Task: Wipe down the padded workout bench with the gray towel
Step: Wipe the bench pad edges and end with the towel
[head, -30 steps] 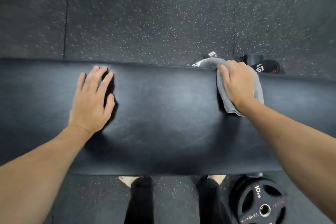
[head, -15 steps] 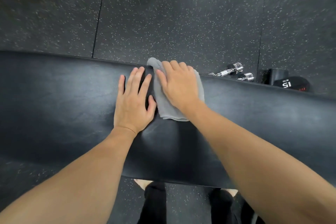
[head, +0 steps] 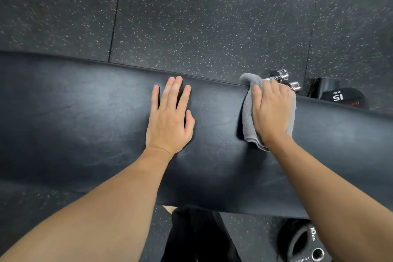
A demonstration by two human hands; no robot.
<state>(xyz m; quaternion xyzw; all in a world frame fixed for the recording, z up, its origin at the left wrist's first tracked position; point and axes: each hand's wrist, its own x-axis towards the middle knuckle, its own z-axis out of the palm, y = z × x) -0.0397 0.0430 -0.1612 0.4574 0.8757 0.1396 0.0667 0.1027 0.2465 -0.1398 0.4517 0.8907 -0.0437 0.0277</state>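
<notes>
From the head view, the right hand presses a folded gray towel flat against the far edge of the black padded bench, the left hand lies spread on the pad beside it, and wiping looks midway, with no visible sign of which areas are done.

Black padded worktop spans frame, 9 to 3 o'clock. Left hand flat at centre; gray towel under right hand at 2 o'clock.
</notes>
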